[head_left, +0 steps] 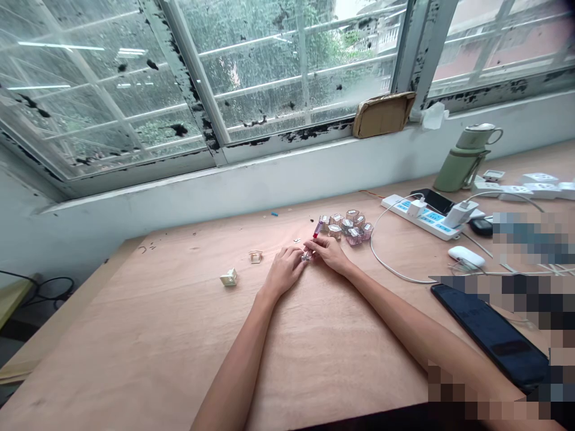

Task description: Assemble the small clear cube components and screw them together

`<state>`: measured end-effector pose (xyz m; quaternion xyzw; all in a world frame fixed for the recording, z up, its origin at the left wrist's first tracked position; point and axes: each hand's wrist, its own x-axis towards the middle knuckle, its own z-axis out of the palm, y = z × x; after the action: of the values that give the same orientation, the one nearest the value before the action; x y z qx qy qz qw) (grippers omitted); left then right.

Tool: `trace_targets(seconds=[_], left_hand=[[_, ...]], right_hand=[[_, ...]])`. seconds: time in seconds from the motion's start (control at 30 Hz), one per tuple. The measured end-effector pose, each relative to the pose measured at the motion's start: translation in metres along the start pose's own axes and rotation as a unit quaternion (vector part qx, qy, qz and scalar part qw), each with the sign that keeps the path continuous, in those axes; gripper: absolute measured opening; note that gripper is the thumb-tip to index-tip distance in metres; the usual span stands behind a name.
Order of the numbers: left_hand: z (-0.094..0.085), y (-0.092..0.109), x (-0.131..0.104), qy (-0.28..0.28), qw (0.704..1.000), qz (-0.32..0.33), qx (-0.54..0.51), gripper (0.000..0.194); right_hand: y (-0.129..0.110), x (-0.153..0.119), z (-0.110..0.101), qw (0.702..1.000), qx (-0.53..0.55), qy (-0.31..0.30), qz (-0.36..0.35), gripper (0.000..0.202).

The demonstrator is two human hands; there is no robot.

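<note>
Listener: What are the hands doing?

Operator: From my distant seat, I see my right hand (330, 251) near the middle of the frame, pinched around a slim tool (318, 228) with a red and purple handle. The tool leans, its shaft pointing down at a small shiny piece (306, 258) between both hands. My left hand (284, 269) is curled, fingertips at that piece; I cannot tell whether they grip it or only steady it.

Listener: What could go wrong?

Operator: I judge the tip could skid, because the piece is tiny. That could jab the left fingertips or flick the piece away. A careless knuckle could also scatter the tiny bits (297, 240) just beyond, or nudge the cluster of tinted clear blocks (353, 226) near the right hand.

Listener: And the surface and room?

Operator: A pale wooden counter (157, 335) spans the lower frame. Left of centre sit a cream part (229, 278) and an amber-tinted part (256, 257). At right are a white power strip (420, 216) with looping cables, a dark phone (489, 335) and a green bottle (453, 167). Across the top, stained windows with peeling frames show greenery outside; a cardboard tray (384, 115) leans there.
</note>
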<state>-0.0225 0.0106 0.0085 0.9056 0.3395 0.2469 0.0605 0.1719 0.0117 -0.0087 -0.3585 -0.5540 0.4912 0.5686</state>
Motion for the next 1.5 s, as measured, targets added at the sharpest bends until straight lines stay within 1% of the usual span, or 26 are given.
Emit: trace_targets(seconds=[0.17,0.43,0.7,0.93,1.03,1.17,1.33,1.5], left_hand=[[0.000,0.000,0.000,0.000,1.000,-0.002,0.001,0.019],[-0.001,0.001,0.001,0.003,1.000,0.000,-0.005,0.024],[0.000,0.001,0.003,-0.003,1.000,0.001,-0.001,0.025],[0.002,0.001,0.005,0.004,1.000,0.010,-0.001,0.024],[0.002,0.000,0.007,0.008,1.000,0.014,0.000,0.022],[0.002,0.000,0.008,0.009,1.000,0.014,-0.008,0.024],[0.002,-0.001,0.009,0.006,1.000,0.004,-0.017,0.024],[0.003,-0.002,0.009,0.004,1.000,-0.008,-0.026,0.019]], right_hand=[[-0.001,0.000,-0.001,1.000,0.003,-0.007,0.002,0.044],[-0.002,-0.002,-0.001,0.999,-0.031,-0.024,-0.016,0.042],[-0.003,-0.002,-0.002,0.999,-0.033,-0.011,-0.004,0.046],[-0.003,-0.001,-0.007,0.998,-0.043,-0.039,-0.019,0.043],[-0.003,0.000,-0.009,0.995,-0.078,-0.045,-0.033,0.044],[-0.005,0.001,-0.011,0.995,-0.094,-0.038,-0.026,0.048],[-0.004,0.000,-0.011,0.998,-0.066,0.001,-0.019,0.051],[-0.002,0.000,-0.011,0.999,-0.048,-0.004,-0.014,0.047]])
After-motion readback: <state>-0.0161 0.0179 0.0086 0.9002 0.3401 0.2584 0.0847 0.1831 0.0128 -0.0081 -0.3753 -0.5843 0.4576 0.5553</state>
